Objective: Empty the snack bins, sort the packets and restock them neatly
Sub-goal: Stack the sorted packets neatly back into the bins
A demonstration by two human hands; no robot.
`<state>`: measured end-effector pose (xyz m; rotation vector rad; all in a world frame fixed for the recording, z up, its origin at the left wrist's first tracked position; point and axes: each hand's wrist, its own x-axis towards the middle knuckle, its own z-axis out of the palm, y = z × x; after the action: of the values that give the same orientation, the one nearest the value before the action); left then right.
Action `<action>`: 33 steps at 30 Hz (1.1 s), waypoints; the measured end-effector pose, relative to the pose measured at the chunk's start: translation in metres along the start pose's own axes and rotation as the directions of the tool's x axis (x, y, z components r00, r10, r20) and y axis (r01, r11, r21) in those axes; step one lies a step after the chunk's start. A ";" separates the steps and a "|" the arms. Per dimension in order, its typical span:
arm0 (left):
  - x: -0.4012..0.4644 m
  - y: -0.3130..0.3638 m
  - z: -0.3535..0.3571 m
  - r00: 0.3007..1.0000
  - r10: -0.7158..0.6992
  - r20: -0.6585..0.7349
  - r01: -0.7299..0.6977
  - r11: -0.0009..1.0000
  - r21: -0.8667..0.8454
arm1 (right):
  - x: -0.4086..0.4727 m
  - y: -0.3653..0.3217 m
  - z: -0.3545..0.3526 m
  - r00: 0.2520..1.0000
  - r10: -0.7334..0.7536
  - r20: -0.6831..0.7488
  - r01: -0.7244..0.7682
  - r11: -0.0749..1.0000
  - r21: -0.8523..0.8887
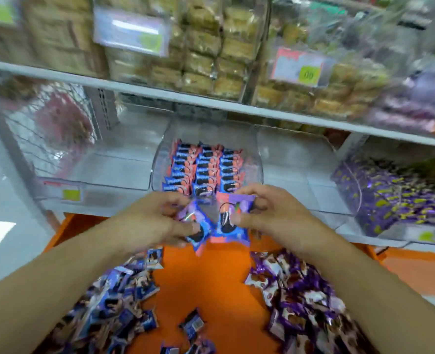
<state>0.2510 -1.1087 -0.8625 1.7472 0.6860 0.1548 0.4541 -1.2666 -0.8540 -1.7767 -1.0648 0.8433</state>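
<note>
Before the clear bin [258, 159], left hand [155, 221] and right hand [275, 215] each apparently gripping blue packets [226, 223].

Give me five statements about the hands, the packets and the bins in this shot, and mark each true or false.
1. Both hands hold blue-and-pink packets: the left hand and the right hand each grip packets in front of the bin. True.
2. The clear middle bin holds packets standing in neat rows. True.
3. The surface under the loose piles is green. False: the surface is orange.
4. The bin on the right holds purple packets. True.
5. The clear bin to the left of the middle one is packed full. False: it looks empty.
</note>
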 end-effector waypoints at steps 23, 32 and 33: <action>0.012 0.023 -0.004 0.964 -0.034 -0.264 -0.050 0.951 -0.304 | -0.002 -0.008 -0.014 0.984 -0.013 -0.180 0.069 0.949 0.308; 0.008 0.022 -0.002 0.961 0.092 -0.262 -0.143 0.973 -0.182 | -0.003 -0.010 -0.010 0.981 -0.030 -0.189 0.080 0.962 0.260; 0.008 0.021 -0.002 0.958 0.112 -0.262 -0.155 0.976 -0.152 | -0.003 -0.010 -0.010 0.979 -0.047 -0.199 0.096 0.965 0.243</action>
<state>0.2641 -1.1061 -0.8441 1.6223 0.7149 0.5235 0.4583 -1.2706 -0.8407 -1.5610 -0.8511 0.7126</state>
